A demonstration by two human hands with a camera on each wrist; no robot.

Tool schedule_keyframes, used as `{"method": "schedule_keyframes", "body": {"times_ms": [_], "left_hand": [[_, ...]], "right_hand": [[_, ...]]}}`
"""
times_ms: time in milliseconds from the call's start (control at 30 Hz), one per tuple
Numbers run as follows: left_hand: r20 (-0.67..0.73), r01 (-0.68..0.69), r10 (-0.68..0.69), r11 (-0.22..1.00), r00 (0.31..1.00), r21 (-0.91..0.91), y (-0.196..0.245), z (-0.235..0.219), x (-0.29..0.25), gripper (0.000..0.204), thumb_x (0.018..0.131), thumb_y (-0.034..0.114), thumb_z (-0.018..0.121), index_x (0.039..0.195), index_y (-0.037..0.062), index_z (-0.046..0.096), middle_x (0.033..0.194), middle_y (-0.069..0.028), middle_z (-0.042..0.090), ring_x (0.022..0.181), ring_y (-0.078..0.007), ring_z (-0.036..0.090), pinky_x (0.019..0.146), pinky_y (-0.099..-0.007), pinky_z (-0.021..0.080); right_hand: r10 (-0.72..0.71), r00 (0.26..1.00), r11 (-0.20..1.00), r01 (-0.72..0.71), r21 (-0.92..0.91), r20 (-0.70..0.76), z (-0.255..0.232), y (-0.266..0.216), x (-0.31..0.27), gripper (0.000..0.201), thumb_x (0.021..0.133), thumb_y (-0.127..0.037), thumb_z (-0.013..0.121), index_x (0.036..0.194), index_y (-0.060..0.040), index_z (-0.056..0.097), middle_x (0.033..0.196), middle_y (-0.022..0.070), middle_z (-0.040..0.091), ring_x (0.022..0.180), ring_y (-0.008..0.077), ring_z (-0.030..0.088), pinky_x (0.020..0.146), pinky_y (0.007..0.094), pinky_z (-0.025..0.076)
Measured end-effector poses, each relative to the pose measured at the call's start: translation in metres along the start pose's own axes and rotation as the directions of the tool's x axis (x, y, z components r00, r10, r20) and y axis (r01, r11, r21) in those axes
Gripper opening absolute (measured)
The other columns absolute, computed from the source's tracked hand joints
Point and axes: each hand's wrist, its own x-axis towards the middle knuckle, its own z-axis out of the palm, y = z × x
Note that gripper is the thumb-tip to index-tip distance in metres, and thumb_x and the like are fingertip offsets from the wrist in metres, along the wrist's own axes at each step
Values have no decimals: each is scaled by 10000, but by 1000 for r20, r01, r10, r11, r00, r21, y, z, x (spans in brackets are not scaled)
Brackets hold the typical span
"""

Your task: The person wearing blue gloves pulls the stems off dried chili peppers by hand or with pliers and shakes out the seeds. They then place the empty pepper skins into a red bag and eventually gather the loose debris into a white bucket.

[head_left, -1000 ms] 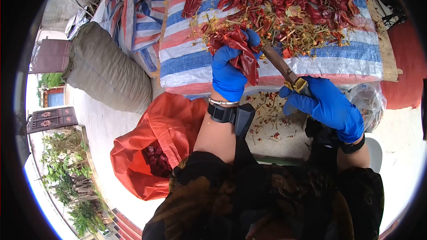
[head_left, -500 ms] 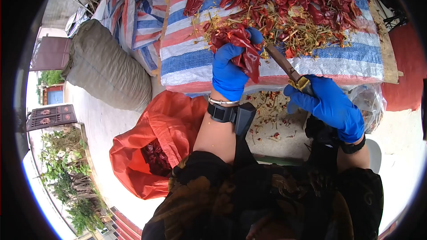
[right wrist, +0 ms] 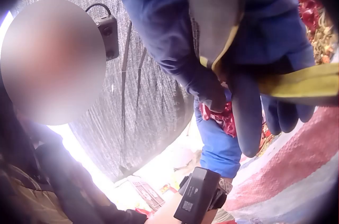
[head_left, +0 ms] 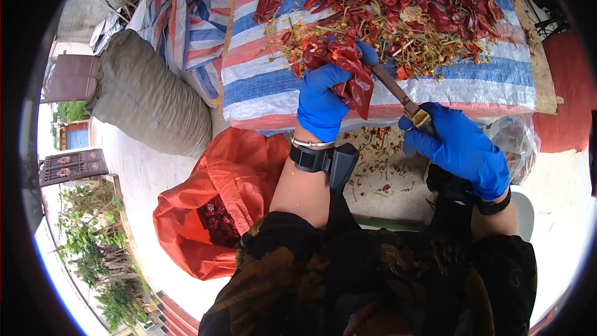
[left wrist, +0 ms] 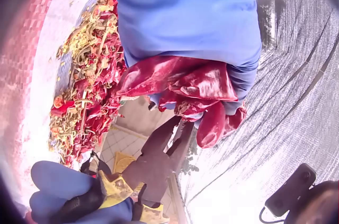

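Observation:
The blue-gloved left hand [head_left: 323, 101] grips a bunch of dried red chillies [head_left: 356, 81] over the near edge of the striped sheet; in the left wrist view the chillies [left wrist: 204, 84] bulge out from under the glove [left wrist: 185, 17]. In the blue-gloved right hand [head_left: 463, 146] are the yellow and black handles of a tool, seen in the right wrist view as a yellow-edged handle [right wrist: 299, 84]. Its brown metal blades [head_left: 392, 87] reach up to the bunch, and in the left wrist view the blades [left wrist: 153, 166] stand apart at the chillies.
A heap of red chillies [head_left: 435, 0] with stems and seeds lies on the striped sheet [head_left: 261, 90]. An orange-red sack [head_left: 239, 168] with chillies inside stands at lower left, and a full grey-brown sack [head_left: 149, 96] lies behind it. Scraps litter the ground [head_left: 379, 208] below the sheet.
The left hand with its bunch has shifted slightly to the right, nearer the tool. The right hand has barely moved, and the bunch now meets the tool's tip.

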Motion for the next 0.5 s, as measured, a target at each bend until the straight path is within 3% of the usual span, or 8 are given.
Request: {"method": "schedule_keyframes", "body": {"times_ms": [167,333,467,500], "left_hand": [[75,20,-20,1000,997,-3,1,-3,1,418,594,6,620,999,-1,518,960,-164,589,920,-283,578,809,-383,473],[128,-12,-32,944,991,330,2,-2,2,446,594,-40,598,1026,17,502,947,-169,601,903,-281,594,793,-377,483],[104,-20,-14,949,994,314,2,-1,1,408,602,-35,589,1001,14,514,925,-166,607,878,-281,601,792,-386,482],[39,-8,-2,968,999,249,2,3,1,389,620,-14,584,1002,2,516,935,-165,605,882,-274,597,802,-377,477]], "right_hand": [[-25,994,996,16,-84,-103,6,3,-6,320,793,-289,567,869,16,506,669,201,555,660,374,560,574,411,429],[-16,984,982,-18,-186,-178,10,4,-8,310,767,-275,609,841,11,514,659,190,557,651,365,564,563,417,434],[44,974,982,-83,-171,-222,13,-1,-1,315,751,-290,631,785,9,539,657,185,560,642,361,564,559,413,435],[16,965,971,-78,-227,-260,14,-2,2,315,742,-293,640,755,7,547,659,185,560,644,361,562,556,412,434]]}}
